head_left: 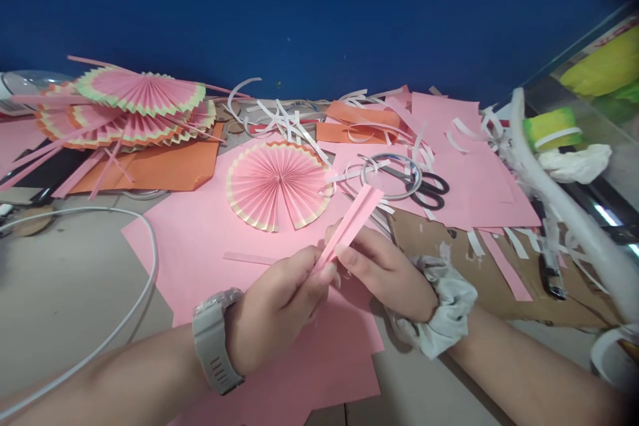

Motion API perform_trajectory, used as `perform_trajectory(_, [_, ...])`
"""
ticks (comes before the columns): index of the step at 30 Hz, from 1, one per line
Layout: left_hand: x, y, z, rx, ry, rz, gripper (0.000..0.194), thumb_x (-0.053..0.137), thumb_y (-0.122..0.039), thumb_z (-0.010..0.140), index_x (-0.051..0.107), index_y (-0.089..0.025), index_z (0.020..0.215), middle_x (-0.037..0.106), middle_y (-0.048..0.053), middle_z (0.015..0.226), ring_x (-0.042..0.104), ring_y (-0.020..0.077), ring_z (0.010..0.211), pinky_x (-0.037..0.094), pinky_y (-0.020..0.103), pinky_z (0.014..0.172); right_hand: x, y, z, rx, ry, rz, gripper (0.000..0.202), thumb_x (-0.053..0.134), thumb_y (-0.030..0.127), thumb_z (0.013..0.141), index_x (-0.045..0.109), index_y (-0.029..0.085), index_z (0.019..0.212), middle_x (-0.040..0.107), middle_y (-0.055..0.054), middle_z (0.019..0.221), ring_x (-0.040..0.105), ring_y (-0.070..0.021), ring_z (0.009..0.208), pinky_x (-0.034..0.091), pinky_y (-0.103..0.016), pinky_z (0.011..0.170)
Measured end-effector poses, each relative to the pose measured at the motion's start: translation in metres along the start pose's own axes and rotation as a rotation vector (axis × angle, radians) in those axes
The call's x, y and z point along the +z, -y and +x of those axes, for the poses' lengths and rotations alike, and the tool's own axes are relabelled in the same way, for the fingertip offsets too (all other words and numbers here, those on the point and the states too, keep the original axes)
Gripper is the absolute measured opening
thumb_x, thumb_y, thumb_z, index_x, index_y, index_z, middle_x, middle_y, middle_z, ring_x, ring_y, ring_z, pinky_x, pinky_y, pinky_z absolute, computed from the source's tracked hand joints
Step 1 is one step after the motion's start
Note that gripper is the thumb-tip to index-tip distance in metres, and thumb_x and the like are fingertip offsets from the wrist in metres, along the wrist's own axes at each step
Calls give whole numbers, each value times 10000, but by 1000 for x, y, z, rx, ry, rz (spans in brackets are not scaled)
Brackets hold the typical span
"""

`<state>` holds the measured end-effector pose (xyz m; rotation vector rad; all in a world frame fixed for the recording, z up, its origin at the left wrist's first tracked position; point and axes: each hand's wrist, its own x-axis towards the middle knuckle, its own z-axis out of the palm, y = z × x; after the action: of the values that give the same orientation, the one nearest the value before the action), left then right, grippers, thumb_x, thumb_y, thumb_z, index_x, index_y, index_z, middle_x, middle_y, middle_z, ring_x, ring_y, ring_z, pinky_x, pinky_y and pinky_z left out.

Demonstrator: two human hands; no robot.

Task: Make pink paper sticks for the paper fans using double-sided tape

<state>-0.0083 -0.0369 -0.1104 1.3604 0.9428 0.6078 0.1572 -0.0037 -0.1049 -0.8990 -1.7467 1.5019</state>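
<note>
A folded pink paper strip (357,213) slants up to the right between my two hands. My left hand (279,306), with a grey watch at the wrist, pinches its lower end. My right hand (382,269), with a pale scrunchie at the wrist, grips the strip higher up, thumb on its near face. Behind them a round pleated pink paper fan (278,186) with a cream and orange edge lies on pink sheets (200,266), a narrow gap open at its front. A thin pink strip (247,257) lies left of my hands.
Stacked pleated fans (144,93) rest on orange paper (150,170) at the left. Black-handled scissors (432,190) and a roll of clear tape (392,176) lie behind my right hand. White paper scraps, a cutter (553,276), cardboard (434,253) and a white cable (152,246) are around.
</note>
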Motion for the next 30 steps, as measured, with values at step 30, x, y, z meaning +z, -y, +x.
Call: perform_trajectory(30, [-5,-6,-1,-75,103,-213,376,266,-360,970,455,-178,699,332,-69,508,301,72,430,311,208,444,-4,-2,-1,-64,66,-52,185,460,292,910,558,152,839,585,-7,712,559,-114,720,435,-226,686])
